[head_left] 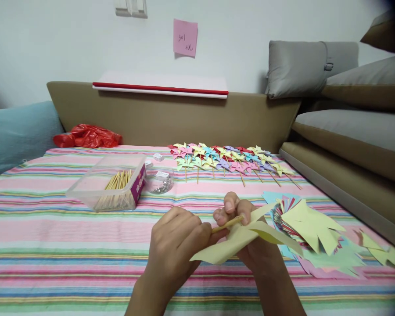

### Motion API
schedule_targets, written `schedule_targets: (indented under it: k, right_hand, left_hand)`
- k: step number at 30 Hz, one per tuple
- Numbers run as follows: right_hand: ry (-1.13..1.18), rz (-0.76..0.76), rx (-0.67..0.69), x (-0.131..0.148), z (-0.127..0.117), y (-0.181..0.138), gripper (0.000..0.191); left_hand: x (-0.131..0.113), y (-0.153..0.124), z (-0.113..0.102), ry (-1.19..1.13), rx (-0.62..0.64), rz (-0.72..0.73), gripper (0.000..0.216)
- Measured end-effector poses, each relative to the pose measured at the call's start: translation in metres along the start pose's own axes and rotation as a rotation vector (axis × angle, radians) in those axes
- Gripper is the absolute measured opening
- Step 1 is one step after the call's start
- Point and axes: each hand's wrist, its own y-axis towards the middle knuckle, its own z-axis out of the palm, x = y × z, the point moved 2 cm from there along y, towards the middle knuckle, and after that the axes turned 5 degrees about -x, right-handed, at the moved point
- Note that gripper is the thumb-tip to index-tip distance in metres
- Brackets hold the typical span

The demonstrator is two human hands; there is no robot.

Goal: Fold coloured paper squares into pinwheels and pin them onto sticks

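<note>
My left hand is closed around one end of a thin wooden stick. My right hand pinches the stick's other end together with a pale yellow cut paper square, whose flaps hang loose between the two hands. Both hands hover over the striped cloth near its front edge. Just right of them lies a pile of cut coloured paper squares, a yellow one on top.
A clear plastic box of wooden sticks stands left of centre, with a small clear tub of pins beside it. Several finished paper pinwheels lie in rows at the back. A red plastic bag lies far left; sofa cushions rise on the right.
</note>
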Motion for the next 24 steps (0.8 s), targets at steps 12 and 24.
schedule_targets:
  k: [12,24]
  right_hand:
    - [0.023,0.006,0.005,-0.0014,-0.0001,0.0000,0.017]
    - [0.029,0.009,0.029,-0.0059,-0.0019,0.0012,0.019]
  left_hand:
    - [0.0032,-0.0019,0.0010,-0.036,0.080,-0.031,0.036]
    - [0.0077,-0.0021,0.0041,0.027,0.090,0.015,0.039]
